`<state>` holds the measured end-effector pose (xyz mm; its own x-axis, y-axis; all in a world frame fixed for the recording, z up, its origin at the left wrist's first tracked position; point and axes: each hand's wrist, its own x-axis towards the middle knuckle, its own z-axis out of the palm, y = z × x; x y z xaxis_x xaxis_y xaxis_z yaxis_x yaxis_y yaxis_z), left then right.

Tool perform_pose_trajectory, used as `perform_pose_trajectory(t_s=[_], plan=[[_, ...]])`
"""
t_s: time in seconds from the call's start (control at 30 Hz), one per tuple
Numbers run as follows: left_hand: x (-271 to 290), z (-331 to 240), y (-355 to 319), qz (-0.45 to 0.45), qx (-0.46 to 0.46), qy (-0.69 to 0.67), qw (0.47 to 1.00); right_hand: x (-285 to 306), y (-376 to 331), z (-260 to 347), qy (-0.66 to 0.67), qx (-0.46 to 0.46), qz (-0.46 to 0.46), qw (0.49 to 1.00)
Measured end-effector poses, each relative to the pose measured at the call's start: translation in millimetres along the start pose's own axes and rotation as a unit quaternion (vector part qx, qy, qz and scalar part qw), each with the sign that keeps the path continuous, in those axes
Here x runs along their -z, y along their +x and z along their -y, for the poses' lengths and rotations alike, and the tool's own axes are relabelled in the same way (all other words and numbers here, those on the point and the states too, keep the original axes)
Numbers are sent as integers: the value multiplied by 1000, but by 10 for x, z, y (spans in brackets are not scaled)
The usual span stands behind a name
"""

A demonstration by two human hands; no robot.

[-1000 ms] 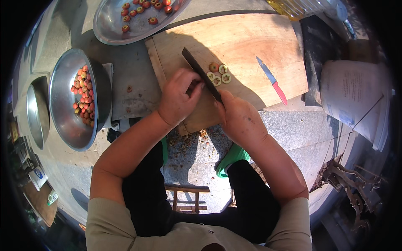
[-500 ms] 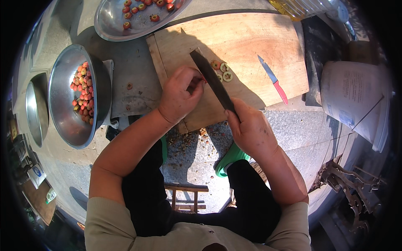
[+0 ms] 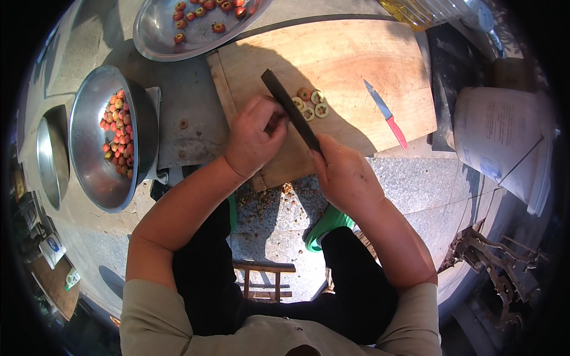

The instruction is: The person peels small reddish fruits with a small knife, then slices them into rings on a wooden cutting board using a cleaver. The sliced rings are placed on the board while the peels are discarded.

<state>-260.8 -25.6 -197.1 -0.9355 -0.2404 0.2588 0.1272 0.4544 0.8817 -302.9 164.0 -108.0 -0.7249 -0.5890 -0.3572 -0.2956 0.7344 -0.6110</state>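
Note:
My right hand (image 3: 350, 178) is closed around the handle of a dark-bladed kitchen knife (image 3: 290, 108), which slants up and left over the wooden cutting board (image 3: 368, 53). Close against the blade's left side, my left hand (image 3: 256, 132) is curled with its fingertips pinched together. A trace of red showed at those fingertips a moment ago, like a small red fruit; the blade and fingers now hide it. Just right of the blade lie several pale, ring-like fruit slices (image 3: 321, 110) and a reddish piece (image 3: 304, 94).
A small knife with a red handle (image 3: 396, 132) lies on the board's right side. At left stands a steel basin (image 3: 89, 148) of small red fruit; another basin (image 3: 172, 53) at the back holds more. A white bucket (image 3: 499, 136) is at right, an oil bottle (image 3: 427, 10) behind.
My right hand and the knife have shifted slightly left. Another pale slice now shows beside the blade. My left hand has barely moved, and the red at its fingertips is out of sight.

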Motion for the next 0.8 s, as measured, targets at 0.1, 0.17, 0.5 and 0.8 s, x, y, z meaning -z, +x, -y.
perform_pose_trajectory(t_s=[0.1,0.17,0.5,0.8], plan=[[4,-6,-1,6,-12,29,999,-65,97,-1,-25,18,-14,999],[3,-13,-8,5,-5,35,999,-67,104,-9,-37,21,-20,999],[-118,-78,229,-16,-20,-86,996,138,-29,-200,-28,42,-120,992],[797,75,1354,-136,17,107,985,122,-82,-109,15,14,-23,1000]])
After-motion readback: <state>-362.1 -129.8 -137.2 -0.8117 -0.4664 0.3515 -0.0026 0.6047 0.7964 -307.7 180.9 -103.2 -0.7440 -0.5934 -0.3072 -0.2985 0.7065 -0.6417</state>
